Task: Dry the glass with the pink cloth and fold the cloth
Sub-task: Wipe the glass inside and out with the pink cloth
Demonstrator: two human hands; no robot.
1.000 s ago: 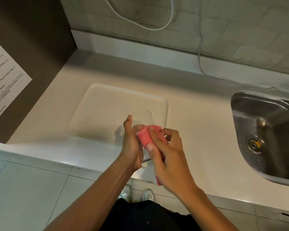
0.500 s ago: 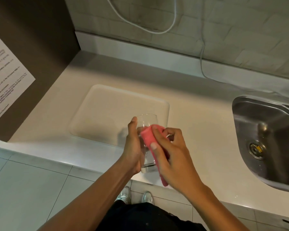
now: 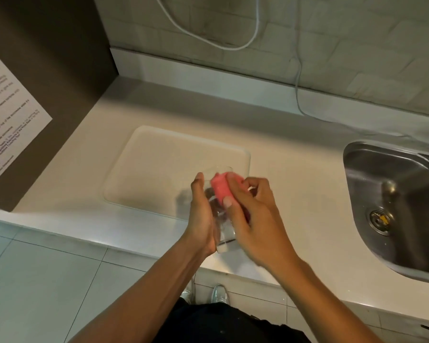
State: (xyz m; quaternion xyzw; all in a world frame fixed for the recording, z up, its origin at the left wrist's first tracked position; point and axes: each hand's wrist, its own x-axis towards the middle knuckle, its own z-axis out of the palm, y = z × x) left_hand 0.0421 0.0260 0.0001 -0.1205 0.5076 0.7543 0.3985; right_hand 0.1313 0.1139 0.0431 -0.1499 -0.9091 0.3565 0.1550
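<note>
- The left hand (image 3: 202,214) is wrapped around the clear drinking glass (image 3: 222,219), thumb up along its left side and palm behind it, so the glass is gripped and held in the air above the front edge of the white countertop (image 3: 295,194).
- The glass tilts with its rim away from the person and its thick base toward them, the base just over the counter's front lip.
- The right hand (image 3: 255,214) presses the pink cloth (image 3: 221,186) against the upper wall of the glass near the rim; its thumb lies on the cloth and its fingers are curled closed around the bunched fabric.
- Both hands are motion-blurred, so the exact finger contact on the far side of the glass cannot be told.
- A white tray (image 3: 159,169) lies flat on the counter just beyond and left of the hands, its near right corner under the glass rim.
- Bare counter lies open between the hands and the steel sink (image 3: 394,206) at the right.
- A dark side panel (image 3: 60,70) with a printed notice (image 3: 8,125) closes off the left end of the counter.
- A white cable (image 3: 299,82) hangs down the tiled back wall to the counter, well apart from the hands.
</note>
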